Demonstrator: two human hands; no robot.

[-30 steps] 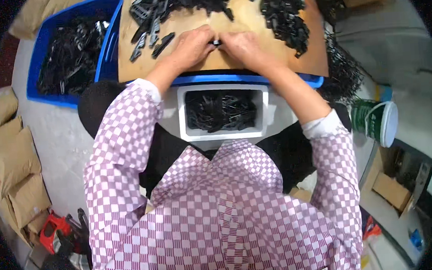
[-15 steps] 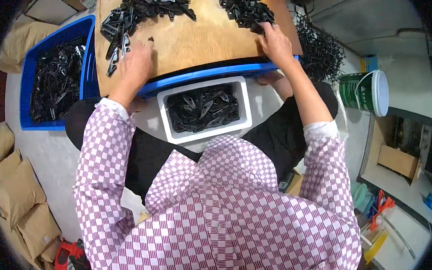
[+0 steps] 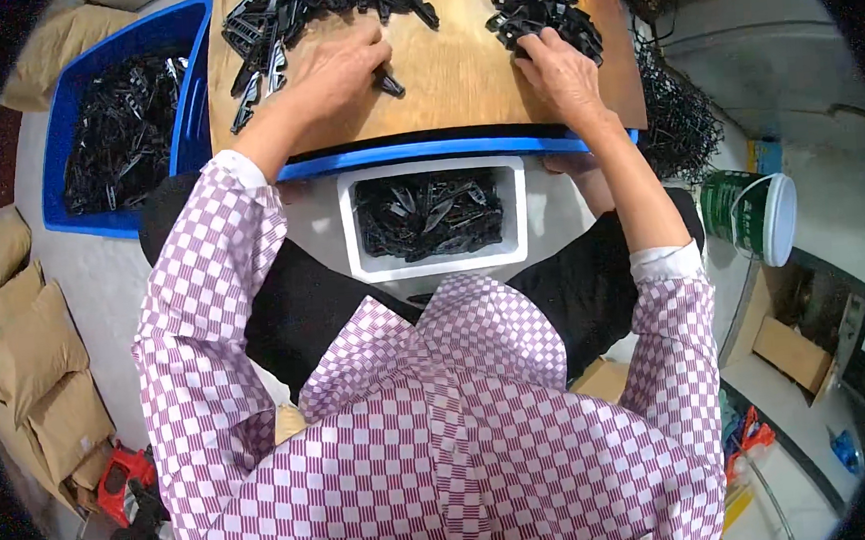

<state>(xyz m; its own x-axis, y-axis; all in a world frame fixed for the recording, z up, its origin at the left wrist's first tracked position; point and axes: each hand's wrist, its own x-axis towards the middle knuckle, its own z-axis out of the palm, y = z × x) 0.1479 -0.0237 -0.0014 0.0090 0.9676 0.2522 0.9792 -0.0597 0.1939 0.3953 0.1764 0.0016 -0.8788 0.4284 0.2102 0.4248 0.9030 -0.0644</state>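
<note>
My left hand [image 3: 344,73] is over the wooden board, fingers curled round a long black plastic part [image 3: 389,84] whose tip sticks out below them. Beyond that hand lies a heap of long, slotted black plastic parts [image 3: 256,41]. At the near edge of a second heap, of small black plastic parts [image 3: 544,1], my right hand [image 3: 561,72] has its fingertips pinched on a small dark piece, mostly hidden by the fingers. Below the board's edge, a white foam box [image 3: 349,226] between my knees holds many black parts.
The wooden board [image 3: 441,99] rests on a blue bin [image 3: 424,152]. Another blue bin [image 3: 55,176] full of black parts stands left. Brown sacks [image 3: 31,338] lie at far left. A tangled black heap [image 3: 677,102] and a green bucket [image 3: 735,214] are at right.
My left hand has moved right over the board, and a long black part now shows in its fingers. My right hand stays by the small-parts heap. The whole view has shifted slightly.
</note>
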